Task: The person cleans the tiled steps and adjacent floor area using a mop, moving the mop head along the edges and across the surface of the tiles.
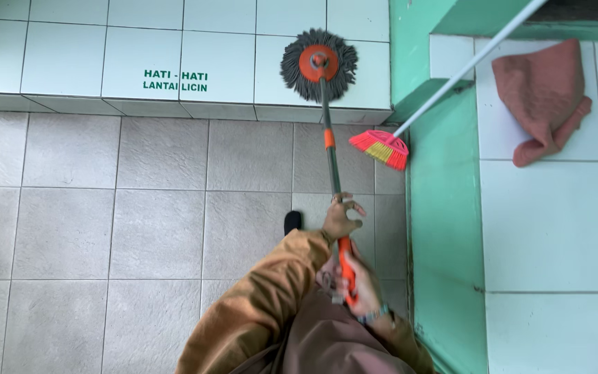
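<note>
A: Head view, status of the work?

B: A round mop with grey string fringe and an orange centre disc rests on the raised white-tiled step at the upper centre of the frame. No wet trace or streak can be made out on the white tiles or on the grey floor tiles below, so the share already mopped cannot be judged. As a judgement, the step surface is in progress and the grey floor is yet to be covered.

A: Position of the mop relative to the hands?

B: The mop's long pole, dark metal with orange collar and orange grip, runs from the head at upper centre down to the lower centre of the frame. The left hand is wrapped around the pole just above the orange grip, with some fingers lifted. The right hand is clamped on the orange grip directly below it. The hands are close together, one above the other, well apart from the mop head.

A: Other items in this view?

B: A broom with pink and yellow bristles and a white handle leans at the green wall edge, right of the pole, not touching it. A crumpled reddish-brown cloth lies on white tiles at upper right. A black shoe tip shows left of the left hand, on the grey floor.
</note>
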